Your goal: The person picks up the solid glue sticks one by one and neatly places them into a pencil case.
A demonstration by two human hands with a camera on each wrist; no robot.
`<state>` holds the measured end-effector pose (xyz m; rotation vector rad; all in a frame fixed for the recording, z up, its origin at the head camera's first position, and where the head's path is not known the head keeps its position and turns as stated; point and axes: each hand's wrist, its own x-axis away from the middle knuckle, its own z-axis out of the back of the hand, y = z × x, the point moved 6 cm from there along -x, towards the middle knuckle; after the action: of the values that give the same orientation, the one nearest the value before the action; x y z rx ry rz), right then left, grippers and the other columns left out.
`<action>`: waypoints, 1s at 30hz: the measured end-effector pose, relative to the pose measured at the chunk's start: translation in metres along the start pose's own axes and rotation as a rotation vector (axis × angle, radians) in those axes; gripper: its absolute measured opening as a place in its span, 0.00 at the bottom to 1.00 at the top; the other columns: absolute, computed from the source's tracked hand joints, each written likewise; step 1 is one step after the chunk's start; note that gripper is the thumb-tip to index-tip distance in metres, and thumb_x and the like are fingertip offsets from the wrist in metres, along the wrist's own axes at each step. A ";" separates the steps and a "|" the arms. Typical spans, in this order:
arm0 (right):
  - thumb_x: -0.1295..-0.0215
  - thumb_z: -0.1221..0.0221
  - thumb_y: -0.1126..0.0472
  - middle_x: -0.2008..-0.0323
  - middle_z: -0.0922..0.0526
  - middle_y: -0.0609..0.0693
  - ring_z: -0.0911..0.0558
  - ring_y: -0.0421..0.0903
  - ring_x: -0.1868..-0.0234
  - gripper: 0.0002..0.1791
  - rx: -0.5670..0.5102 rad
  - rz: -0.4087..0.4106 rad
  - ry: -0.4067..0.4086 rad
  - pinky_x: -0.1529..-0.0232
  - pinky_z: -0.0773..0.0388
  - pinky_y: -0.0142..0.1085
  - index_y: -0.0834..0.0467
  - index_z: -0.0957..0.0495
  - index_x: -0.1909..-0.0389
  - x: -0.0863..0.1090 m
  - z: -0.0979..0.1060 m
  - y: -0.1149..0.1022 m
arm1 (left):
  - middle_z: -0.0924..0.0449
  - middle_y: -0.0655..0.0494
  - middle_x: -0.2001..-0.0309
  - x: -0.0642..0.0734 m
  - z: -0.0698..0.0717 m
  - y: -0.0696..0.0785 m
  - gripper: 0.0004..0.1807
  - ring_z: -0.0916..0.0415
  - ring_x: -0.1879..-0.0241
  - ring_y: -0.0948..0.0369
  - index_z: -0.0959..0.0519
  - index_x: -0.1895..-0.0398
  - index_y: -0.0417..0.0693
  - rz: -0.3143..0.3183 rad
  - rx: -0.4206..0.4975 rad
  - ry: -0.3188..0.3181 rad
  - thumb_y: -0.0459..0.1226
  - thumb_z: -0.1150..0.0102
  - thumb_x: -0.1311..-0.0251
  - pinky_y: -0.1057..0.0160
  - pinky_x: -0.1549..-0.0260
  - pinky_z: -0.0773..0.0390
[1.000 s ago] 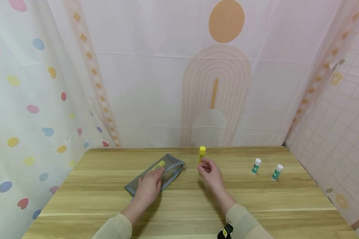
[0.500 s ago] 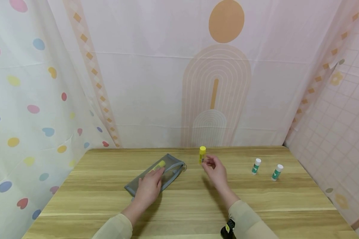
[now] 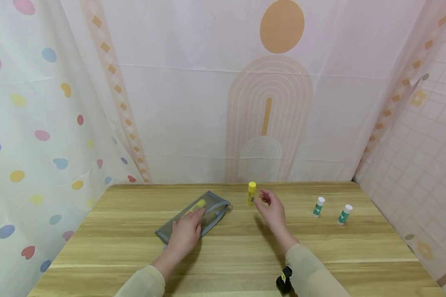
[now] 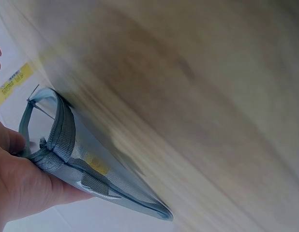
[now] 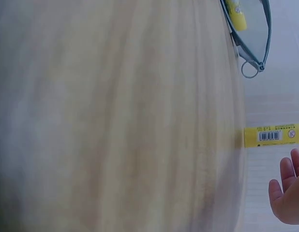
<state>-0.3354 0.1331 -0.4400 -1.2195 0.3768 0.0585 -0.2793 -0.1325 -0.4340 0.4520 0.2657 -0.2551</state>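
On the left half of the desk, the grey mesh pouch is partly covered by the left hand, its fingers laid straight; the yellow tube inside is half hidden. Near the far edge, an upright yellow glue stick is separated by a small gap from the loosely curved, unfilled right hand; both are cut off in the right wrist view.

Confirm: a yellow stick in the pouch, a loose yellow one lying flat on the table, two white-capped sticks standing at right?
No: the loose yellow stick stands upright on the table, per the head view. Rest holds: bagged stick in the pouch, two white-capped sticks standing at right.
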 end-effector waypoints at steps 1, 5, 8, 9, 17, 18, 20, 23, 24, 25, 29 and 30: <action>0.39 0.35 0.69 0.52 0.19 0.64 0.21 0.60 0.49 0.22 0.005 -0.009 -0.004 0.41 0.28 0.52 0.69 0.25 0.43 -0.001 0.000 0.000 | 0.24 0.40 0.38 0.000 0.000 0.000 0.22 0.29 0.39 0.40 0.24 0.37 0.42 0.000 -0.002 0.000 0.28 0.45 0.34 0.20 0.51 0.39; 0.38 0.35 0.67 0.50 0.19 0.63 0.21 0.60 0.48 0.23 0.046 -0.011 -0.007 0.42 0.28 0.53 0.68 0.25 0.43 -0.004 -0.001 0.002 | 0.25 0.41 0.38 0.000 0.000 0.000 0.22 0.29 0.39 0.40 0.24 0.37 0.42 0.000 -0.004 0.000 0.28 0.45 0.34 0.21 0.51 0.39; 0.38 0.34 0.66 0.50 0.19 0.63 0.21 0.60 0.48 0.23 0.062 -0.015 -0.007 0.43 0.27 0.53 0.68 0.25 0.43 -0.006 -0.002 0.003 | 0.25 0.41 0.38 0.000 0.000 0.000 0.22 0.29 0.39 0.40 0.25 0.37 0.42 0.001 0.000 0.000 0.28 0.46 0.34 0.21 0.51 0.39; 0.38 0.34 0.66 0.49 0.19 0.63 0.21 0.60 0.48 0.23 0.065 -0.017 -0.006 0.43 0.27 0.52 0.68 0.25 0.43 -0.007 -0.002 0.004 | 0.25 0.41 0.38 0.000 0.000 0.000 0.22 0.29 0.39 0.40 0.25 0.36 0.42 0.001 0.001 -0.001 0.28 0.46 0.34 0.21 0.51 0.39; 0.39 0.33 0.66 0.47 0.19 0.63 0.22 0.61 0.45 0.24 0.089 -0.018 0.001 0.42 0.27 0.52 0.66 0.25 0.42 -0.015 -0.006 0.005 | 0.25 0.41 0.37 0.000 -0.001 -0.001 0.22 0.30 0.38 0.41 0.25 0.36 0.43 0.006 -0.003 -0.009 0.28 0.46 0.34 0.21 0.50 0.39; 0.39 0.33 0.66 0.46 0.20 0.63 0.23 0.61 0.44 0.24 0.090 -0.019 -0.001 0.42 0.27 0.52 0.66 0.25 0.42 -0.016 -0.007 0.005 | 0.25 0.41 0.37 0.000 -0.001 -0.001 0.22 0.29 0.38 0.41 0.25 0.36 0.43 0.005 -0.002 -0.007 0.28 0.46 0.34 0.21 0.50 0.39; 0.38 0.33 0.65 0.46 0.20 0.64 0.23 0.61 0.44 0.25 0.099 -0.014 -0.010 0.42 0.27 0.52 0.65 0.25 0.41 -0.017 -0.008 0.005 | 0.25 0.41 0.37 0.000 -0.002 -0.002 0.22 0.30 0.38 0.41 0.25 0.36 0.43 0.009 0.000 -0.010 0.29 0.46 0.33 0.21 0.50 0.39; 0.38 0.34 0.65 0.44 0.21 0.63 0.24 0.61 0.43 0.26 0.109 -0.020 -0.020 0.42 0.26 0.52 0.65 0.26 0.40 -0.018 -0.011 0.005 | 0.25 0.42 0.37 -0.001 -0.003 -0.002 0.22 0.30 0.38 0.41 0.25 0.36 0.43 0.011 0.004 -0.009 0.30 0.46 0.33 0.21 0.50 0.40; 0.37 0.34 0.64 0.44 0.21 0.63 0.24 0.61 0.42 0.26 0.114 -0.016 -0.022 0.42 0.26 0.52 0.65 0.26 0.39 -0.018 -0.012 0.005 | 0.25 0.42 0.38 -0.001 -0.004 -0.002 0.22 0.30 0.38 0.41 0.25 0.36 0.43 0.011 0.006 -0.009 0.30 0.46 0.33 0.21 0.50 0.40; 0.37 0.34 0.65 0.44 0.21 0.63 0.24 0.61 0.42 0.26 0.118 -0.010 -0.024 0.43 0.26 0.52 0.65 0.26 0.39 -0.019 -0.013 0.005 | 0.25 0.42 0.38 0.000 -0.004 -0.003 0.22 0.30 0.38 0.41 0.25 0.36 0.43 0.012 0.007 -0.010 0.30 0.46 0.33 0.21 0.50 0.40; 0.37 0.34 0.64 0.43 0.21 0.62 0.24 0.61 0.42 0.26 0.118 -0.010 -0.026 0.42 0.26 0.51 0.65 0.26 0.39 -0.021 -0.016 0.004 | 0.24 0.41 0.38 0.000 -0.002 -0.002 0.22 0.29 0.38 0.40 0.25 0.36 0.42 0.007 0.009 -0.005 0.29 0.46 0.33 0.20 0.51 0.39; 0.37 0.35 0.64 0.43 0.21 0.62 0.24 0.61 0.42 0.26 0.122 -0.006 -0.025 0.42 0.27 0.52 0.65 0.26 0.39 -0.022 -0.017 0.003 | 0.24 0.41 0.38 0.000 -0.002 -0.001 0.22 0.29 0.39 0.40 0.25 0.37 0.42 0.006 0.009 -0.003 0.29 0.46 0.34 0.21 0.51 0.39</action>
<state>-0.3610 0.1220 -0.4411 -1.0982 0.3494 0.0450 -0.2795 -0.1327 -0.4360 0.4612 0.2600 -0.2510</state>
